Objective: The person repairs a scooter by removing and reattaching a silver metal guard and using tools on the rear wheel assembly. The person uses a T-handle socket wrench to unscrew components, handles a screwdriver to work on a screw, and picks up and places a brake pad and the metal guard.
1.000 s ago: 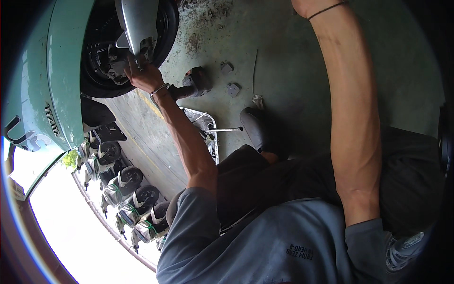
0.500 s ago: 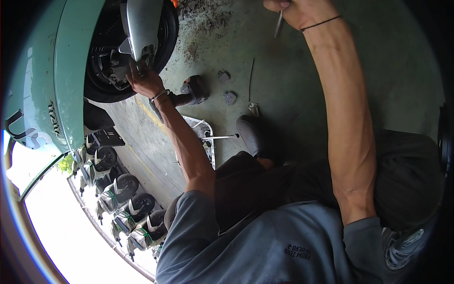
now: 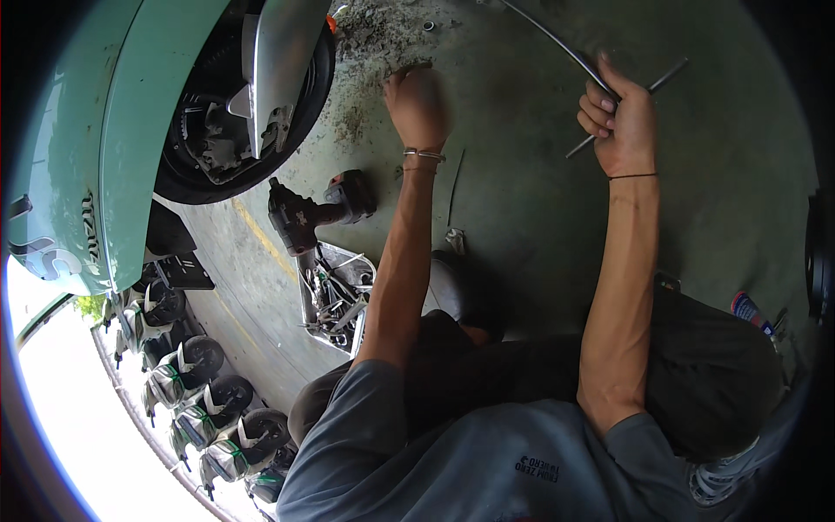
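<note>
My right hand [image 3: 622, 117] is closed around a T-handle wrench [image 3: 570, 50]. Its long shaft runs up toward the top edge and its crossbar [image 3: 668, 75] pokes out on both sides of my fist. My left hand [image 3: 417, 109], smeared by motion, is over the floor right of the wheel, its fingers curled. A dark edge shows at the fingertips, but what it belongs to I cannot make out. At the upper left, a black-tyred wheel [image 3: 320, 83] carries an exposed brake caliper [image 3: 217, 143], with a silver fender [image 3: 283, 61] in front of it.
A cordless impact wrench [image 3: 300, 217] lies beside a metal tray [image 3: 370, 265] of tools. A thin rod [image 3: 455, 187], a small metal ring [image 3: 429, 26] and dirt [image 3: 374, 35] are on the floor. Green bodywork [image 3: 130, 130] rises at left; motorbikes [image 3: 204, 357] stand in a row.
My left hand has left the wheel and moved right over the floor. My right hand has come down into view with the wrench. Two brake pads on the floor are no longer visible.
</note>
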The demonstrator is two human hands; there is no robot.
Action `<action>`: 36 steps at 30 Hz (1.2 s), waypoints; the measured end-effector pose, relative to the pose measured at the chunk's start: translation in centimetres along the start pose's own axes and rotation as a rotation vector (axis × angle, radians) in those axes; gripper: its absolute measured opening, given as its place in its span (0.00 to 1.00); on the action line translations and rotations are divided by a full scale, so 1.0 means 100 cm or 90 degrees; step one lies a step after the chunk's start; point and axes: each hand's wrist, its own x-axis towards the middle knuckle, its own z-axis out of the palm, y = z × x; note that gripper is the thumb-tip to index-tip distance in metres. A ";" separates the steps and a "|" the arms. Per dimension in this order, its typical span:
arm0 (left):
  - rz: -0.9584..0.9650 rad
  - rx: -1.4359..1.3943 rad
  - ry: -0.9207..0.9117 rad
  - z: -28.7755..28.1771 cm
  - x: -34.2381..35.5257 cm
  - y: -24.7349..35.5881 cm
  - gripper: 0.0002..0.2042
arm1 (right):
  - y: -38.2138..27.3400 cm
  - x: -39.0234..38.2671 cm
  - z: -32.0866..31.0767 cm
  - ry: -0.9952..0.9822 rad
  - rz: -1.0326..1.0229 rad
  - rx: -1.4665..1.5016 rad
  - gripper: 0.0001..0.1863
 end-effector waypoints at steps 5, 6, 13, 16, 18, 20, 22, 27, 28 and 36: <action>-0.053 -0.036 -0.215 0.082 0.035 -0.029 0.13 | 0.035 -0.009 -0.037 -0.007 0.062 0.077 0.12; -0.030 -0.022 -0.231 0.098 0.045 -0.031 0.14 | 0.041 -0.014 -0.047 -0.006 0.066 0.112 0.12; 0.056 0.182 -0.349 0.151 0.089 -0.060 0.11 | 0.058 -0.042 -0.064 -0.022 0.068 0.230 0.10; 0.054 0.202 -0.343 0.157 0.086 -0.062 0.08 | 0.056 -0.051 -0.064 -0.018 0.047 0.232 0.14; 0.051 0.218 -0.328 0.153 0.082 -0.068 0.07 | 0.056 -0.054 -0.059 -0.019 0.037 0.228 0.17; 0.048 0.236 -0.332 0.154 0.078 -0.067 0.07 | 0.059 -0.055 -0.055 -0.026 0.027 0.220 0.19; -0.022 0.183 -0.300 0.148 0.077 -0.058 0.08 | 0.057 -0.057 -0.044 -0.031 0.035 0.211 0.18; -0.093 0.084 -0.347 0.131 0.067 -0.066 0.08 | 0.054 -0.059 -0.021 -0.065 0.063 0.136 0.15; -0.137 0.056 -0.335 0.131 0.064 -0.072 0.09 | 0.053 -0.059 -0.016 -0.067 0.066 0.120 0.14; -0.272 -0.091 -0.271 0.109 0.058 -0.087 0.16 | 0.035 -0.084 -0.001 -0.033 0.049 0.035 0.17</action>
